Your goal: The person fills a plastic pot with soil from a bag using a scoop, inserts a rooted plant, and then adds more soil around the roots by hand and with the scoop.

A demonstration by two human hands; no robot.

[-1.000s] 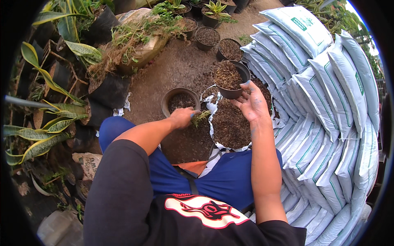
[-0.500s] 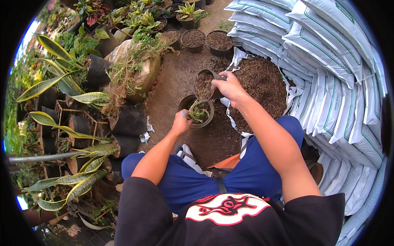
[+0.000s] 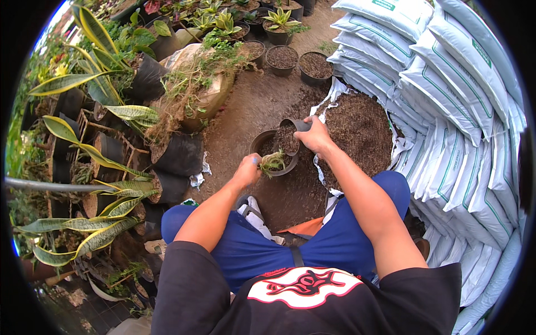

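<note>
My right hand grips the rim of a small dark pot, which is tipped to the left with brown soil at its mouth. Beneath it stands a wider dark pot on the ground, partly hidden by the small one. My left hand, at the left side of the wide pot, is closed on a small green plant. The plant's leaves hang over the near rim of that pot.
A heap of brown soil lies on an opened white sack at right. Stacked white bags rise beyond it. Leafy plants in black pots line the left, near a bulging sack topped with pulled weeds. Soil-filled pots stand ahead.
The small pot has come down and tipped further over the wide pot. The plant in my left hand has shifted from inside the wide pot toward its near rim.
</note>
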